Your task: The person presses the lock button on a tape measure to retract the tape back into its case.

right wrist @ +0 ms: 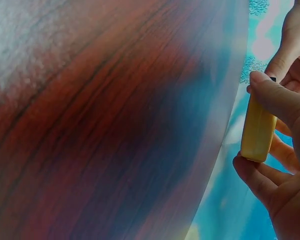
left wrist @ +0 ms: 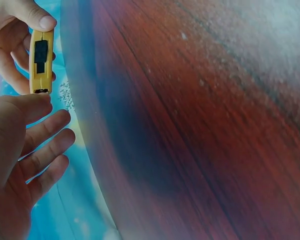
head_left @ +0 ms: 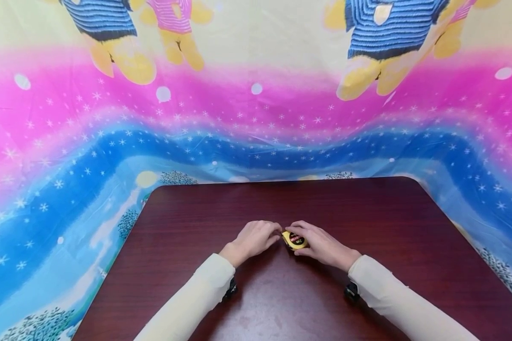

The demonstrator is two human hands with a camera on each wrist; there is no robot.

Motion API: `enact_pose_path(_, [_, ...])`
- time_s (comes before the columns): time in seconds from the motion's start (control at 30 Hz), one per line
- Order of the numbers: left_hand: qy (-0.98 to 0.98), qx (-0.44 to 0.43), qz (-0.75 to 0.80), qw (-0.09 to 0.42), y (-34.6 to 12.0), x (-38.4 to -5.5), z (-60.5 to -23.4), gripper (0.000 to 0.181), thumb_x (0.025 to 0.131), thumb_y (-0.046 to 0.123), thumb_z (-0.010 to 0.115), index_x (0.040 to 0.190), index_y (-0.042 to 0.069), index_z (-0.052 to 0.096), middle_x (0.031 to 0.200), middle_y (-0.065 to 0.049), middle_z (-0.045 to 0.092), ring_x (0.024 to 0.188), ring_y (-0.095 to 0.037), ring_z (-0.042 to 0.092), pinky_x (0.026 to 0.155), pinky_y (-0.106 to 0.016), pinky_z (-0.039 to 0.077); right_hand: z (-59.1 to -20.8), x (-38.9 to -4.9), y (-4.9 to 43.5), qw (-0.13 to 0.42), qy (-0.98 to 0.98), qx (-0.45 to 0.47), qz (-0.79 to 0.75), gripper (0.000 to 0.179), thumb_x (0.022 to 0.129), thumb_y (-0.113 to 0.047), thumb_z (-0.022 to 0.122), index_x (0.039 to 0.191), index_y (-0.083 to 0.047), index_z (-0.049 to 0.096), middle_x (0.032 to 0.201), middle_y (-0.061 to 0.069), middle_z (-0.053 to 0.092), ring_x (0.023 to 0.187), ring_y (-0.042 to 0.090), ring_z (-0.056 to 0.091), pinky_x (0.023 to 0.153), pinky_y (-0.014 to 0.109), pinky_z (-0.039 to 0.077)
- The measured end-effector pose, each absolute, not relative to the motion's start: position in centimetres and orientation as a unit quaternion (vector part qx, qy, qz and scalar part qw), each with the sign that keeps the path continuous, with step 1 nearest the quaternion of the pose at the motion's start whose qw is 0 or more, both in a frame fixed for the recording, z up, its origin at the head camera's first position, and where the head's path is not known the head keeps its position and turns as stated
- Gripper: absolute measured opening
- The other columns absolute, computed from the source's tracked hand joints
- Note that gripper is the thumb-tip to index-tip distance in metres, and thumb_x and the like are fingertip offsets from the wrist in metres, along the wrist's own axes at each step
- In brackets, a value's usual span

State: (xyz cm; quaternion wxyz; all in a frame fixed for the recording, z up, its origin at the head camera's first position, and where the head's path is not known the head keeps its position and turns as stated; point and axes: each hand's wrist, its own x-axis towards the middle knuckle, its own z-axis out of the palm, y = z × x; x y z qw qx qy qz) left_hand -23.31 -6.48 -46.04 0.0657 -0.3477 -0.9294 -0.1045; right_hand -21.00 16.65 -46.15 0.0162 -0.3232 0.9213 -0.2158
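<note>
A yellow tape measure (head_left: 296, 240) with a dark round label is held up between both hands near the middle of the table. My right hand (head_left: 323, 244) grips its case, thumb on one end and fingertips at the other in the right wrist view. My left hand (head_left: 255, 239) is at the mouth of the case, where its thumb and index finger pinch the tape's end. Its other fingers (left wrist: 47, 147) are loosely spread in the left wrist view. A black lock button (left wrist: 41, 52) shows on the case's narrow side. The fingertips cover the tape's end.
The dark reddish wooden table (head_left: 222, 208) has rounded far corners. Behind and beside it hangs a printed cloth (head_left: 239, 109) with bears and snowflakes. A dark wrist camera (head_left: 352, 291) sits under the right sleeve, and another (head_left: 230, 288) under the left.
</note>
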Motion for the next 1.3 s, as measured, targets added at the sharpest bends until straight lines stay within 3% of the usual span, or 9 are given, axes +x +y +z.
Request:
enact_pose_path(0.43, [-0.932, -0.344, -0.093, 0.070, -7.4, -23.1, -46.1, 0.016, 0.099, 0.029, 0.065, 0.109, 0.019, 0.074, 0.102, 0.006, 0.077, 0.086, -0.011, 0.072, 0.077, -0.031, 0.058, -46.0, -21.1, 16.9, 0.005, 0.925, -0.311, -0.219, 0.060, 0.088, -0.022, 0.079, 0.143, -0.014, 0.056, 0.139, 0.006, 0.055, 0.125, 0.022, 0.059, 0.103, 0.044, 0.052])
enact_pose_path(1.3, [-0.933, -0.337, -0.108, 0.067, -9.9, -22.7, -46.8, 0.015, 0.097, 0.029, 0.068, 0.105, 0.019, 0.074, 0.099, 0.005, 0.077, 0.084, -0.010, 0.071, 0.077, -0.031, 0.058, -46.6, -22.3, 17.6, 0.035, 0.936, -0.273, -0.220, 0.055, 0.087, -0.022, 0.080, 0.138, -0.017, 0.058, 0.137, 0.004, 0.057, 0.121, 0.020, 0.060, 0.101, 0.044, 0.053])
